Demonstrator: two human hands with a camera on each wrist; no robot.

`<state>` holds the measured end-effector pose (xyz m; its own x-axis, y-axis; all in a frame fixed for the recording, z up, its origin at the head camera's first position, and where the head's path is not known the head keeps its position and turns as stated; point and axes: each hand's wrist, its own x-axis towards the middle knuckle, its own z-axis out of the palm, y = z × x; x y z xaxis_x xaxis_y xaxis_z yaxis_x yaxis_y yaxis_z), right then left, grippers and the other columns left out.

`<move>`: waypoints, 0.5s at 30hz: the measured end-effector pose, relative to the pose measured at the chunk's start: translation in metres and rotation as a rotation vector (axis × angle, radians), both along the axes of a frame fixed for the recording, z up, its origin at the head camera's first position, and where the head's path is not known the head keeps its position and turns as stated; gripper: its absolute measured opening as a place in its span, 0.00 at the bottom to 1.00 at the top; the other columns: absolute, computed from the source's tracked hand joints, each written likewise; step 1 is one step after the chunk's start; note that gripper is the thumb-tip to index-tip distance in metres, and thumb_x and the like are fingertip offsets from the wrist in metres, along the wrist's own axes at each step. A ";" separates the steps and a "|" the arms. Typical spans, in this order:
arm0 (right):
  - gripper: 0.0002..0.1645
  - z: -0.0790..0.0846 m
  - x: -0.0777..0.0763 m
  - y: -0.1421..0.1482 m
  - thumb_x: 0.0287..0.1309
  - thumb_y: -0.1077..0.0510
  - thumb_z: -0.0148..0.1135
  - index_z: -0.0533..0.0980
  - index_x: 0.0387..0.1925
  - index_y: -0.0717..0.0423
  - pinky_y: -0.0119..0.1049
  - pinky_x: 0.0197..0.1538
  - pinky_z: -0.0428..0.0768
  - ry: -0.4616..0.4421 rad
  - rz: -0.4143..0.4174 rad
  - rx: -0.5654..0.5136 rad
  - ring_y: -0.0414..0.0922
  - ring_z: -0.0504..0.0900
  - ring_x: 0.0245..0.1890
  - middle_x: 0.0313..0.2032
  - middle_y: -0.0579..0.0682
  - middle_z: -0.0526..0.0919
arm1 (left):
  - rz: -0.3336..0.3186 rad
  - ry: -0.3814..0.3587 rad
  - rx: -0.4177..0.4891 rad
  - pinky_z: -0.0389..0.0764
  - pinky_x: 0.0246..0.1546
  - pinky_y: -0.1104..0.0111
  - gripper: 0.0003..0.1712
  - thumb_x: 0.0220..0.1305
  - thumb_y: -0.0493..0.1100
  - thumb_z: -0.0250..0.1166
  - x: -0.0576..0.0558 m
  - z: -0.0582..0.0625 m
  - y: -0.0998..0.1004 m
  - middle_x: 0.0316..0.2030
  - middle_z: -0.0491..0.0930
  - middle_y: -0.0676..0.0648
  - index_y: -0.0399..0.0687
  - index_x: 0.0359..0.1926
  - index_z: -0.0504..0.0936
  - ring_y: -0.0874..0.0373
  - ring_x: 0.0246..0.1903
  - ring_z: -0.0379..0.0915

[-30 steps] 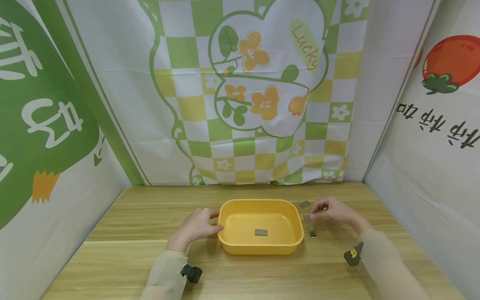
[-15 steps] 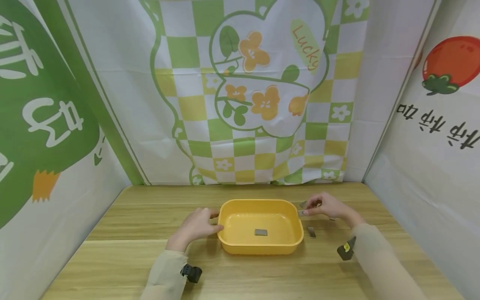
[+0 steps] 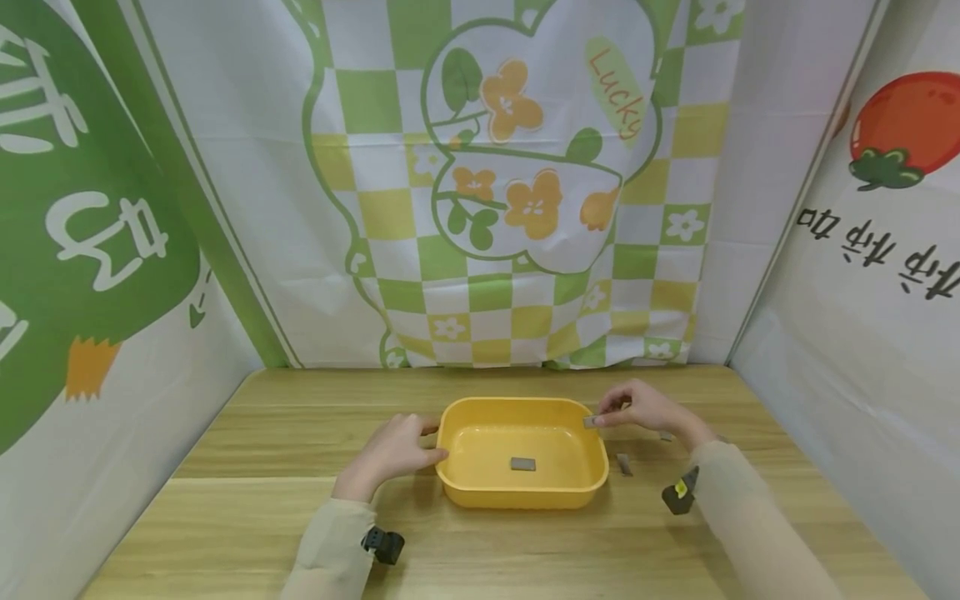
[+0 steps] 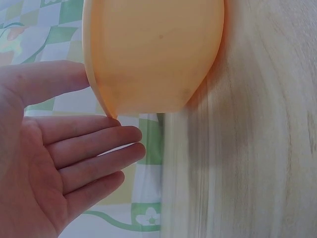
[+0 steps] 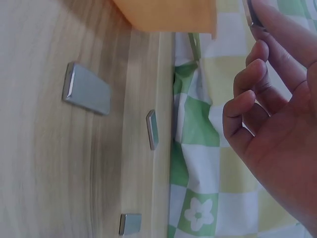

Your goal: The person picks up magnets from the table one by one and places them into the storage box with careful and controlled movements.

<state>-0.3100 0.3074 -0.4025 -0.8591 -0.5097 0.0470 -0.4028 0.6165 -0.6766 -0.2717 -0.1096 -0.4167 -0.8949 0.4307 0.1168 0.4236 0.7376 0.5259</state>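
A yellow plastic basin (image 3: 522,497) stands on the wooden table. At its left end my left hand (image 3: 396,452) holds the rim between thumb and forefinger, the other fingers extended in the left wrist view. My right hand (image 3: 639,406) pinches a small flat grey metal block (image 3: 589,422) between thumb and forefinger, at the basin's right rim. Another such block (image 3: 522,464) lies on the basin floor. In the right wrist view, the held block (image 5: 253,14) is partly cut off at the top edge.
Right of the basin, metal blocks lie on the table: one block (image 5: 86,89) close to the camera, a second block (image 5: 152,130) farther back and a third block (image 5: 130,224) at the bottom. A patterned curtain (image 3: 495,292) hangs behind the table, with printed cloth on both sides.
My right hand has lifted the block off the table and carried it left and back to the basin's rim. The left hand keeps its place on the basin.
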 end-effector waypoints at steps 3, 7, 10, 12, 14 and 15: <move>0.08 0.001 -0.002 -0.005 0.54 0.49 0.68 0.83 0.32 0.48 0.34 0.38 0.78 -0.010 0.005 -0.002 0.42 0.78 0.32 0.31 0.45 0.83 | -0.001 0.004 -0.005 0.76 0.52 0.49 0.27 0.55 0.48 0.69 0.000 0.000 0.000 0.52 0.81 0.40 0.44 0.56 0.79 0.44 0.53 0.77; 0.08 0.005 -0.003 -0.012 0.54 0.49 0.68 0.83 0.32 0.47 0.33 0.37 0.78 0.000 0.020 -0.008 0.41 0.79 0.32 0.32 0.45 0.84 | -0.004 0.004 -0.004 0.76 0.52 0.49 0.27 0.55 0.48 0.69 -0.001 0.000 0.000 0.52 0.81 0.39 0.43 0.56 0.79 0.43 0.53 0.77; 0.08 0.007 -0.005 -0.016 0.53 0.48 0.68 0.84 0.32 0.46 0.33 0.37 0.78 0.008 0.027 -0.009 0.40 0.79 0.31 0.32 0.45 0.84 | -0.006 0.006 -0.005 0.76 0.52 0.49 0.27 0.56 0.48 0.69 -0.001 0.000 0.000 0.51 0.81 0.39 0.41 0.56 0.79 0.43 0.53 0.77; 0.08 0.007 -0.005 -0.018 0.53 0.48 0.69 0.84 0.32 0.46 0.33 0.36 0.78 0.011 0.033 -0.011 0.40 0.79 0.31 0.31 0.44 0.84 | -0.004 0.008 -0.010 0.76 0.52 0.49 0.27 0.56 0.48 0.69 -0.001 0.000 0.000 0.51 0.81 0.40 0.42 0.55 0.79 0.43 0.53 0.77; 0.08 0.006 -0.006 -0.021 0.52 0.49 0.69 0.83 0.32 0.47 0.32 0.36 0.78 0.009 0.040 -0.018 0.40 0.78 0.31 0.31 0.44 0.83 | -0.002 0.009 -0.009 0.77 0.52 0.49 0.27 0.55 0.48 0.69 -0.001 0.000 0.000 0.51 0.81 0.40 0.42 0.55 0.79 0.44 0.53 0.77; 0.08 0.006 -0.006 -0.022 0.52 0.49 0.69 0.83 0.32 0.47 0.32 0.36 0.78 0.009 0.043 -0.020 0.40 0.78 0.31 0.31 0.45 0.83 | -0.001 0.009 -0.009 0.77 0.52 0.50 0.27 0.55 0.48 0.69 -0.001 0.000 0.000 0.51 0.81 0.40 0.43 0.55 0.79 0.44 0.53 0.77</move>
